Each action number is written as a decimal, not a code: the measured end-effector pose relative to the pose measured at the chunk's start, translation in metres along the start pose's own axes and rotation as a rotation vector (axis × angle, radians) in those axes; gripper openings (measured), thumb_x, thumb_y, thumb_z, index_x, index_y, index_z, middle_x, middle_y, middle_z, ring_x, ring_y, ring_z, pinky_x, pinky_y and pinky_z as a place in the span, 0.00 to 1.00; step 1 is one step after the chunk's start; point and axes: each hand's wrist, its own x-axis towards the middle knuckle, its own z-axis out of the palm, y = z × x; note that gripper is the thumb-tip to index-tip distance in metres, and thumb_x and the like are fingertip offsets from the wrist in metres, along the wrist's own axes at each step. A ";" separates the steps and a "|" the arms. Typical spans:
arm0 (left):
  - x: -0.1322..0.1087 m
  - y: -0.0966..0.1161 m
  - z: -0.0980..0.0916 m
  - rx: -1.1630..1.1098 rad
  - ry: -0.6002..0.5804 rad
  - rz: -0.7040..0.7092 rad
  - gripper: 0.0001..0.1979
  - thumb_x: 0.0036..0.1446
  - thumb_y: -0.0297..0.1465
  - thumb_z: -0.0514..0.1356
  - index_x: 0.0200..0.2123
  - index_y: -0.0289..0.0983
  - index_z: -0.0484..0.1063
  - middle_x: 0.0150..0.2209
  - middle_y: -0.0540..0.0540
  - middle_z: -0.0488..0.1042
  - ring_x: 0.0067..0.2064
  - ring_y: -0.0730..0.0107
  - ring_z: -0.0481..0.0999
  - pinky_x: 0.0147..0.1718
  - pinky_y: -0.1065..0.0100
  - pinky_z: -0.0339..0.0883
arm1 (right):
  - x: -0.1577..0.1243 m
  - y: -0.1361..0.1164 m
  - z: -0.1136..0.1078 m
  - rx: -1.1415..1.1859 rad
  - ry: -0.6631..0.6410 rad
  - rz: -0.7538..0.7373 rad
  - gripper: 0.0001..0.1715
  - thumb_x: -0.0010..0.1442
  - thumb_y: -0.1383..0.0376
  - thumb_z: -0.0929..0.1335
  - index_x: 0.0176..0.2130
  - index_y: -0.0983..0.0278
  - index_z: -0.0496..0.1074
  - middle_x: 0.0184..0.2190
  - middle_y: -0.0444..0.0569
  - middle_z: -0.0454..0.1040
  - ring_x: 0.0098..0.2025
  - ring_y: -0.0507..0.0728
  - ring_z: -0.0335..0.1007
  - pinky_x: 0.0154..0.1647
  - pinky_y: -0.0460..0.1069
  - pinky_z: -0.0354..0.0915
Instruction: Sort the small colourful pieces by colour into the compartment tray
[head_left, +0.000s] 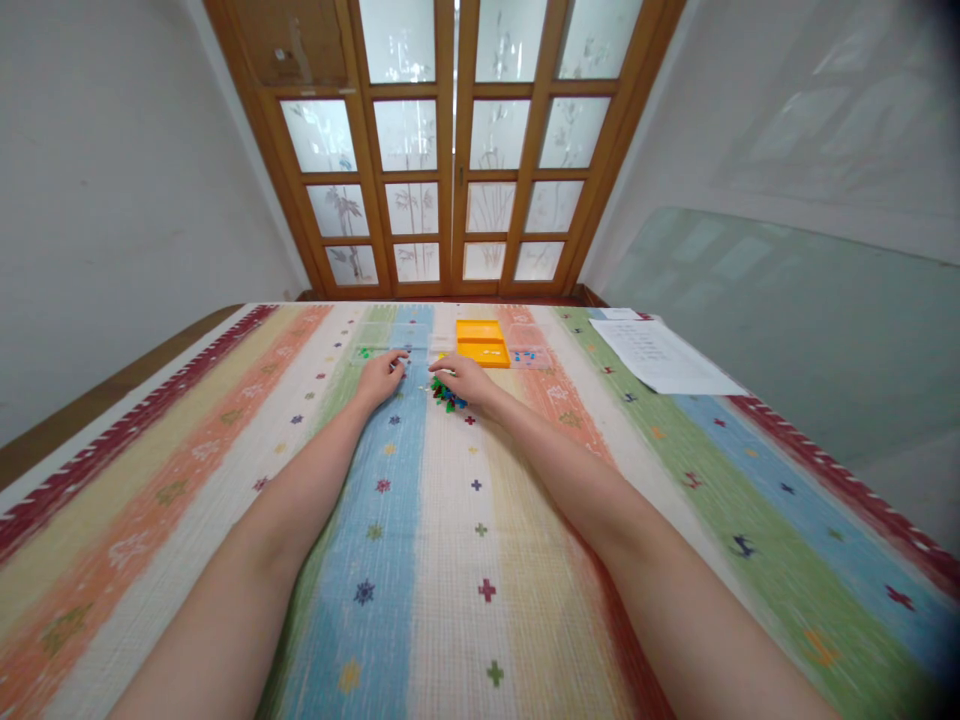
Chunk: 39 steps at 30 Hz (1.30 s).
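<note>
A small heap of loose plastic pieces (448, 397), mostly green, blue and red, lies on the striped tablecloth. My right hand (465, 377) reaches over the heap from the right, with its fingers curved and somewhat apart, partly hiding the pieces. To its left, my left hand (381, 380) rests low over the blue stripe. Its thumb stands apart from its bent fingers, and I see nothing between them. Just beyond the left hand are some green pieces (365, 353) in a clear tray (409, 327).
Past my right hand lies an open orange-yellow box (480, 330) with a few pale pieces inside. Blue pieces (525, 356) sit to its right in clear plastic. A printed paper sheet (660, 355) lies at the right table edge. Wooden glazed doors (457, 190) stand behind the table.
</note>
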 end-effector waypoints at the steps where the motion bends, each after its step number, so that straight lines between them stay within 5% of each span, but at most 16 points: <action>1: 0.000 0.000 0.000 0.000 0.000 0.002 0.19 0.65 0.33 0.56 0.55 0.39 0.80 0.34 0.44 0.83 0.37 0.58 0.80 0.46 0.60 0.70 | -0.001 -0.004 0.003 -0.042 -0.056 -0.068 0.16 0.69 0.67 0.67 0.50 0.61 0.83 0.51 0.53 0.82 0.55 0.59 0.76 0.62 0.54 0.66; 6: -0.001 0.001 0.000 0.000 -0.011 -0.015 0.19 0.65 0.33 0.56 0.55 0.39 0.79 0.34 0.44 0.83 0.38 0.58 0.81 0.45 0.60 0.71 | -0.006 -0.015 0.012 -0.207 -0.198 -0.292 0.16 0.72 0.65 0.66 0.50 0.62 0.84 0.52 0.55 0.82 0.55 0.62 0.74 0.62 0.57 0.64; 18: 0.000 0.003 -0.001 -0.012 -0.021 -0.009 0.20 0.63 0.31 0.57 0.55 0.39 0.80 0.34 0.44 0.83 0.38 0.57 0.80 0.47 0.59 0.71 | -0.011 -0.015 0.013 -0.288 -0.152 -0.305 0.18 0.72 0.67 0.65 0.53 0.61 0.82 0.55 0.55 0.80 0.58 0.62 0.73 0.63 0.57 0.62; 30: -0.004 0.011 0.000 0.075 -0.056 0.052 0.18 0.64 0.32 0.57 0.53 0.40 0.81 0.37 0.44 0.82 0.38 0.58 0.78 0.46 0.59 0.70 | -0.013 0.035 -0.038 -0.203 0.330 0.141 0.22 0.73 0.67 0.62 0.57 0.64 0.80 0.59 0.58 0.77 0.60 0.65 0.71 0.66 0.58 0.62; 39: -0.011 0.042 0.004 0.182 -0.250 0.319 0.13 0.65 0.33 0.58 0.46 0.40 0.82 0.43 0.44 0.81 0.44 0.59 0.77 0.49 0.60 0.69 | -0.022 0.051 -0.045 -0.339 0.308 0.259 0.20 0.72 0.68 0.63 0.53 0.64 0.82 0.56 0.56 0.80 0.60 0.62 0.73 0.66 0.56 0.64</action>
